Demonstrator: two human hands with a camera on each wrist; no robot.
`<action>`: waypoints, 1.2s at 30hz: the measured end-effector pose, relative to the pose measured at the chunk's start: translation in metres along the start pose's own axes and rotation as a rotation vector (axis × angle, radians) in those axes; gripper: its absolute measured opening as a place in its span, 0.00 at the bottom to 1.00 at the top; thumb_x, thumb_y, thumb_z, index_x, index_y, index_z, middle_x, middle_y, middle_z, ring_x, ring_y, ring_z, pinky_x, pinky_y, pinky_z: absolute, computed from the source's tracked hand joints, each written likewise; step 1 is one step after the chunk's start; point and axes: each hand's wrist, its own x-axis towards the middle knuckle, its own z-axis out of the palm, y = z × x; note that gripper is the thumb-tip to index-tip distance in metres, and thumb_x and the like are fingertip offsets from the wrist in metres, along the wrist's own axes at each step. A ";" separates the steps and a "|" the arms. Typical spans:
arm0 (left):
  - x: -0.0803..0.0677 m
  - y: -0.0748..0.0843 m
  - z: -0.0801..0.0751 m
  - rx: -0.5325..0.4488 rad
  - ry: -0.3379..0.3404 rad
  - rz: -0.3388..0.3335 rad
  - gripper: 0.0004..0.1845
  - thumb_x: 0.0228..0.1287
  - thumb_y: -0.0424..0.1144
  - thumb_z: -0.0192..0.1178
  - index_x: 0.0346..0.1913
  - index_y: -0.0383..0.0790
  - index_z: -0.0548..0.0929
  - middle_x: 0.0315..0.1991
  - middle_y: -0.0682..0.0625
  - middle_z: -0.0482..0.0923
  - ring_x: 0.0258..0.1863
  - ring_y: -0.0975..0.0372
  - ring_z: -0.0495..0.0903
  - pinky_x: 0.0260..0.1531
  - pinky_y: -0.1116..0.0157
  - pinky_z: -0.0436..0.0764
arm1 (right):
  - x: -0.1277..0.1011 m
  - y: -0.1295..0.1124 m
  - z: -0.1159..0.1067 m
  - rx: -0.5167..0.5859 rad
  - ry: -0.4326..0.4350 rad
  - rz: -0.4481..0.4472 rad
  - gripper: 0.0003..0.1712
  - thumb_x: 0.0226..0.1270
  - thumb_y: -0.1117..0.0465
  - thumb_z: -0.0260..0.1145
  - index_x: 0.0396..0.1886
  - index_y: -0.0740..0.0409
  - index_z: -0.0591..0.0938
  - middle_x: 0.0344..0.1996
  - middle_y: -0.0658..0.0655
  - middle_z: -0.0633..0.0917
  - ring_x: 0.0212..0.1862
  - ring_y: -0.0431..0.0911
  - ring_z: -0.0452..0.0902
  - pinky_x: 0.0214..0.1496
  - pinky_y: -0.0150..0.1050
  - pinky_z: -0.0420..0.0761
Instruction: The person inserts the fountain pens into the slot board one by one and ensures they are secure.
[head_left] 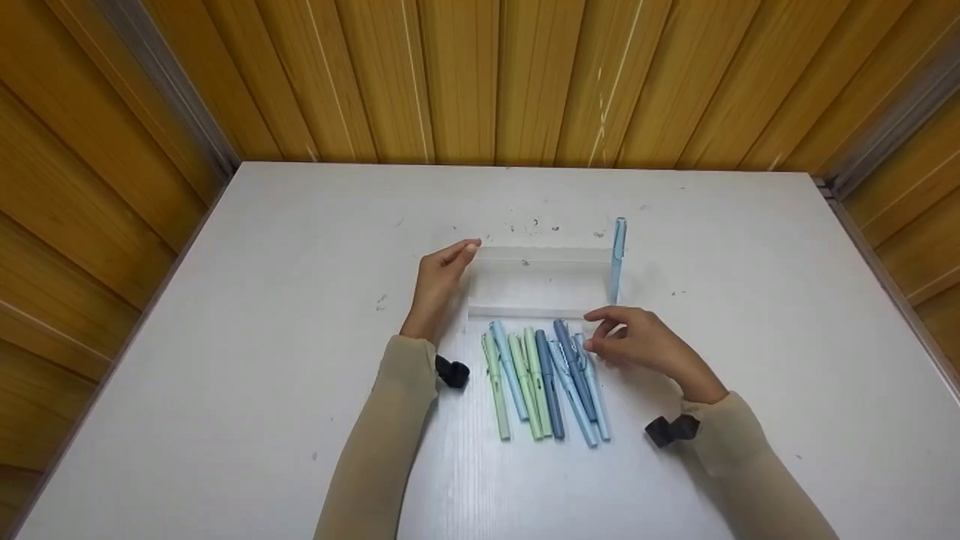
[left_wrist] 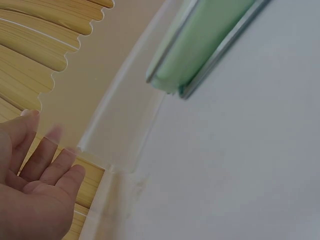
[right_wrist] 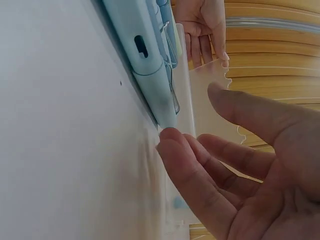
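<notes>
The left hand (head_left: 439,285) touches the clear rack (head_left: 540,281) at its 9 o'clock end, fingers straight. The right hand (head_left: 645,346) hangs loose at 5 o'clock, beside the pens (head_left: 544,379). One pen (head_left: 616,259) stands at 3 o'clock.

pens (head_left: 544,382) before rack (head_left: 541,281), one apparently in it

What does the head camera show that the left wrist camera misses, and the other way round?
Only the head view shows the whole scene: both hands, left hand at the end of the clear pen stand, right hand beside the row of pens, and one light blue pen standing upright in the stand. Only the left wrist view shows the left palm close up, fingers straight, and one green pen from table level. Both show the stand, the white table and the wooden wall.
</notes>
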 end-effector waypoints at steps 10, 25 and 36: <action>-0.001 0.000 0.000 0.025 0.007 -0.016 0.19 0.67 0.52 0.59 0.55 0.48 0.83 0.57 0.54 0.80 0.64 0.62 0.73 0.66 0.63 0.70 | 0.005 0.002 0.011 -0.085 -0.036 -0.008 0.32 0.55 0.55 0.74 0.57 0.66 0.77 0.36 0.58 0.80 0.32 0.44 0.75 0.31 0.33 0.78; 0.000 0.002 0.000 0.030 0.005 -0.026 0.18 0.67 0.52 0.58 0.55 0.50 0.83 0.58 0.55 0.80 0.64 0.62 0.73 0.67 0.62 0.69 | 0.006 0.005 0.010 -0.148 -0.029 -0.068 0.28 0.55 0.58 0.74 0.54 0.63 0.79 0.33 0.57 0.80 0.33 0.44 0.73 0.36 0.36 0.75; -0.001 0.001 0.000 0.035 0.005 -0.015 0.18 0.67 0.53 0.58 0.54 0.50 0.84 0.58 0.55 0.80 0.64 0.62 0.73 0.67 0.62 0.69 | 0.005 0.006 0.012 -0.154 -0.013 -0.038 0.22 0.54 0.62 0.70 0.51 0.58 0.79 0.34 0.56 0.80 0.35 0.46 0.74 0.37 0.37 0.76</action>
